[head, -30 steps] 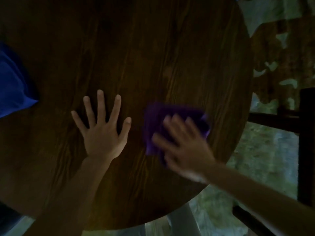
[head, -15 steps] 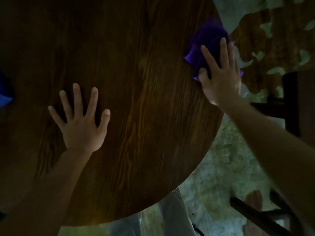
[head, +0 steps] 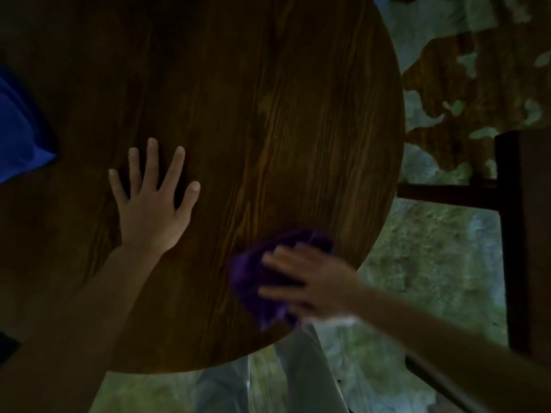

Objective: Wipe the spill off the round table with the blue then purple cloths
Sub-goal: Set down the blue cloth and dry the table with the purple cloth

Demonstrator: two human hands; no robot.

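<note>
**Purple cloth pass, near right edge of the table**

Nearest: right hand [head: 310, 281], blurred by motion, pressed flat on the purple cloth [head: 262, 281] with fingers spread. It bears down on the cloth rather than pinching it; whether any fold is caught under the palm cannot be told. Cloth sits bunched and soft, fuzzy nap, on the tabletop close to the near right rim, one corner reaching toward the edge.

Key relation: the unwiped wood lies away from the hand and to its left, across the grain, so the cloth would have to travel inward from the rim. The right hand is the only one on it.

Middle: left hand [head: 152, 204] open, fingers splayed, palm flat on bare wood, holding nothing; judged to be bracing.

Round table [head: 268, 114]: dark brown, smooth, long grain lines. No wet patch can be made out in this dim light.

Far left: blue cloth [head: 21, 135], smooth, lying on the table, well apart from both hands.
</note>
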